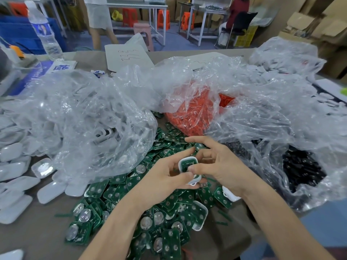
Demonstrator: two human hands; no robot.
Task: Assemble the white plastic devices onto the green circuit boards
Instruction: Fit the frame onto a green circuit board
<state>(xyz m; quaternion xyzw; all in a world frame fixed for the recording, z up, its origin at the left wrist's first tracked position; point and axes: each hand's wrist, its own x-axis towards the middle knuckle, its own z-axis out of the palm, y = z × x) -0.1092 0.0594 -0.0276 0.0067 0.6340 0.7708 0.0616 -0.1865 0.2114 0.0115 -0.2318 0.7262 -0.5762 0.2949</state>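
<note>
A white plastic shell (188,164) with a green circuit board seated inside it sits between both hands, above the centre of the table. My left hand (169,177) grips the shell from the left and below. My right hand (216,164) pinches it from the right, thumb on its lower edge and fingers curled over its top. A heap of loose green circuit boards (150,212) with round silver contacts covers the table under my hands. Two more white shells (200,215) lie on that heap.
A clear bag of white shells (90,124) lies at left, with loose white shells (16,177) spread beside it. A bag of orange parts (191,113) sits behind the boards, and a bag of black parts (300,169) at right. A water bottle (45,32) stands at the far left.
</note>
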